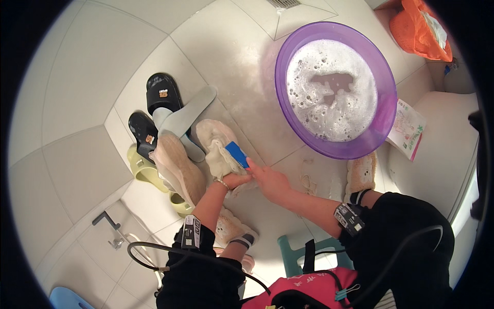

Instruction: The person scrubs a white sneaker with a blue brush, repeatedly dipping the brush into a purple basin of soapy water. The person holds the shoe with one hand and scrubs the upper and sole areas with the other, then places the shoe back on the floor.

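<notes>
A blue scrub brush [237, 154] is gripped at its near end by my right hand [270, 181], its bristles against a cream fabric shoe [218, 145]. My left hand [236, 180] is at the near part of this shoe, holding it; the shoe hides some of the fingers. Left of it, a second pale shoe [179, 166] lies on its side with the sole showing. Grey insoles [189, 112] rest beyond that shoe, against black slides. At the upper right stands a purple basin [335, 150] of foamy water.
Black slides [164, 92] and yellow-green slippers [144, 170] line the left wall. Pale laces [308, 184] lie on the wet tiles. A printed packet [407, 127] is right of the basin, an orange bag [415, 34] beyond. A green plastic stool [287, 257] stands near my legs.
</notes>
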The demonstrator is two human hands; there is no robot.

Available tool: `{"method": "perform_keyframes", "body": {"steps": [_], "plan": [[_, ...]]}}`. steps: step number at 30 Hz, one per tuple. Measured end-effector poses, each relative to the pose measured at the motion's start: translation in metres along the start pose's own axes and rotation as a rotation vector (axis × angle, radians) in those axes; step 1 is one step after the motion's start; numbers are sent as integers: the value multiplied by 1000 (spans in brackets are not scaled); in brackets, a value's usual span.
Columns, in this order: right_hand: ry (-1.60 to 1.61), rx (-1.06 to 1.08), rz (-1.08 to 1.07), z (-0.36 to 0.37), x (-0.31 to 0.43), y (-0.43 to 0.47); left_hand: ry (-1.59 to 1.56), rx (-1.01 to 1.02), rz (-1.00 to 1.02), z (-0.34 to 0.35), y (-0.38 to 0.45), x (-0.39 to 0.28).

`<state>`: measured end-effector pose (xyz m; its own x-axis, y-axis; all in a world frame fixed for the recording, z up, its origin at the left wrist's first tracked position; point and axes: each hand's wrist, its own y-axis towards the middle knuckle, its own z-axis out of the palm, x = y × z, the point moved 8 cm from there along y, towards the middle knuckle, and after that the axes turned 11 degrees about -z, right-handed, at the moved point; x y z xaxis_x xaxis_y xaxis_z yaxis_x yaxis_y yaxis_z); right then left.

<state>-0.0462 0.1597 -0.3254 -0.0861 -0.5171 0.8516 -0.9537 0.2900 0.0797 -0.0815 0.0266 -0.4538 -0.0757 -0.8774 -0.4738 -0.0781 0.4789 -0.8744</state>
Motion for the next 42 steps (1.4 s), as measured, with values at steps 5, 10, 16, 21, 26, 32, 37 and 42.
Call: {"method": "perform_keyframes", "body": {"steps": [5,10,16,21,26,32,37,42], "plan": [[-235,428,277,18,-12,44,5,-8,-142,-7,3,-4],[-118,181,246,8,-15,-22,-194,48,20,-8,-5,-30],[-45,157,296,11,-27,56,-99,53,-150,-7,-3,-20],[-52,124,268,3,-41,35,-86,21,-110,-11,-8,-23],[10,188,381,15,-43,16,-189,-38,2,-9,-11,-25],[25,186,306,19,-28,62,-181,116,-187,-6,-13,-19],[370,126,627,0,-44,-66,-226,59,-127,-8,-23,-29],[277,281,674,-7,-46,-88,-327,56,-151,-4,-21,-18]]}}
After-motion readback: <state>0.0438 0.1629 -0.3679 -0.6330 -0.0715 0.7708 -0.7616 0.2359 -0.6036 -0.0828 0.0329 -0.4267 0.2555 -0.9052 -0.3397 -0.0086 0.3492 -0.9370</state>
